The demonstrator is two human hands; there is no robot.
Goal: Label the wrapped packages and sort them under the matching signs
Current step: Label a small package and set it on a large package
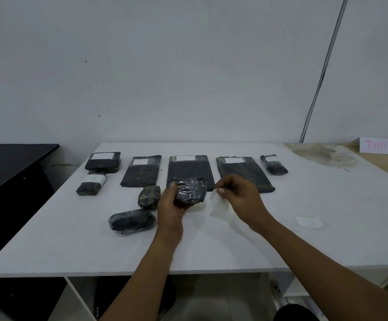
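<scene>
Holding the small black film-wrapped package (pixel 189 189) above the white table (pixel 211 249), the left hand (pixel 173 205) should keep it steady, flat face up, while the right hand (pixel 239 195), pinching a thin translucent label (pixel 217 205), presses it on smoothly. Two unlabelled dark bundles (pixel 149 196) lie just left; labelled packets (pixel 189 171) line the far edge, close behind.

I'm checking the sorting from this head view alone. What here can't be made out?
- Sign at far right: cut by the frame edge, red writing blurred.
- White labels on the far row, such as the one on the middle package: too small to read.
- Slip pinched by the right hand: motion-blurred, its mark unclear.
- Package held in the left hand: underside hidden by the fingers.
- Paper on the table: mark too faint.
</scene>
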